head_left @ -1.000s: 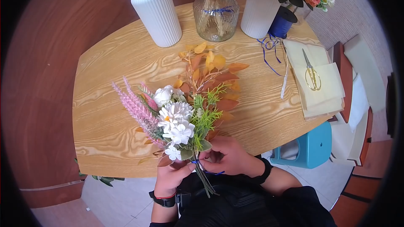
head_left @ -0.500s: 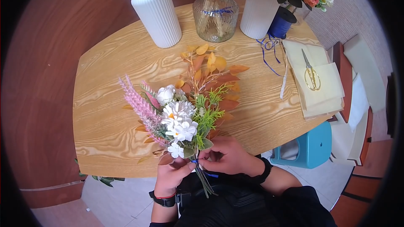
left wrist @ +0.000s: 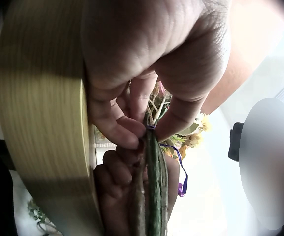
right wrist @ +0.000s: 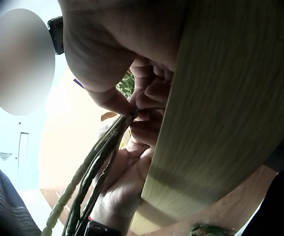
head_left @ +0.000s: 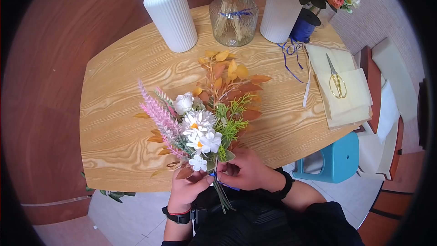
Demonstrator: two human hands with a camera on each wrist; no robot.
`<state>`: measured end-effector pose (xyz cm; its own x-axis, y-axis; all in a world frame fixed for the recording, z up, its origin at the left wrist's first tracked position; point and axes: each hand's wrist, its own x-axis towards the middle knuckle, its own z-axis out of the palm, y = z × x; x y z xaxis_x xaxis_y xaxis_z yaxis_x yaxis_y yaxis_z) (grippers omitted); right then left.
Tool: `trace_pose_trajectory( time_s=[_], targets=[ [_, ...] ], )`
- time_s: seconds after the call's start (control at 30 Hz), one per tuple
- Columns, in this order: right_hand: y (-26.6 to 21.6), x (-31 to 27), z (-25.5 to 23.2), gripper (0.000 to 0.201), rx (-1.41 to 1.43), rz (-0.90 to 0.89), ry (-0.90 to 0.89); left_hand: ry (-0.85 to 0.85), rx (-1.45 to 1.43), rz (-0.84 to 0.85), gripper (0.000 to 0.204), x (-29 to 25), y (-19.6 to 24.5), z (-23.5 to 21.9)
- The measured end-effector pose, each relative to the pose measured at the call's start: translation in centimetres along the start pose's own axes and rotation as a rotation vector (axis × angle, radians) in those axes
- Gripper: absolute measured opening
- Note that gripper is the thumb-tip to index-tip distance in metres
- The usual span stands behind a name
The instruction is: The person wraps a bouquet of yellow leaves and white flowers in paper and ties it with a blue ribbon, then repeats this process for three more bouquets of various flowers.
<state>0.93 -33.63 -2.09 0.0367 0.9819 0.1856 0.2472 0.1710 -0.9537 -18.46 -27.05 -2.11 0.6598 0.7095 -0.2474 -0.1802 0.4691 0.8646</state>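
Observation:
A bouquet of artificial flowers (head_left: 200, 123) leans over the table's near edge, with pink spikes at left, white blooms in the middle, green sprigs and orange leaves at right. My left hand (head_left: 189, 187) grips its stems (left wrist: 156, 196) just under the flowers, thumb in front. Around the stems runs a thin blue ribbon (left wrist: 152, 128), one end dangling free in the left wrist view. My right hand (head_left: 248, 171) pinches at this binding from the right side, fingers curled. Bare stem ends poke out below both hands. In the right wrist view the fingertips crowd together and hide the knot area.
At the back of the wooden table (head_left: 118, 109) stand a white ribbed vase (head_left: 172, 20), a glass vase (head_left: 233, 23) and another white vase (head_left: 280, 13) with flowers. A blue ribbon spool (head_left: 305, 25) sits beside them. Scissors (head_left: 337, 79) lie on wrapping paper (head_left: 348, 109); a teal stool (head_left: 334, 159) is below.
The flower heads have swung to the right, the pink spikes most clearly. Both hands stay at the stems, and the ribbon's loose end beneath the right hand has shifted.

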Motion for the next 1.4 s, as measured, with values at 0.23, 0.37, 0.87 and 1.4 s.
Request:
trace_pose_trajectory(
  time_s=[0.23, 0.37, 0.87, 1.4],
  targets=[
    [-0.2, 0.0, 0.0, 0.015, 0.022, 0.026, -0.012, 0.031, 0.068, -0.061, 0.044, -0.3, -1.0, -1.3],
    [-0.2, 0.0, 0.0, 0.015, 0.028, 0.041, -0.014, 0.05, 0.026, -0.015, 0.043, -0.2, -1.0, -0.7],
    [-0.1, -0.1, 0.2, 0.015, 0.021, 0.037, 0.007, 0.063, 0.041, -0.09, 0.049, -0.2, -0.9, -0.7],
    [-0.1, 0.0, 0.3, 0.015, -0.004, 0.029, 0.031, 0.064, 0.054, -0.089, 0.04, -0.3, -1.0, -0.7]
  ],
)
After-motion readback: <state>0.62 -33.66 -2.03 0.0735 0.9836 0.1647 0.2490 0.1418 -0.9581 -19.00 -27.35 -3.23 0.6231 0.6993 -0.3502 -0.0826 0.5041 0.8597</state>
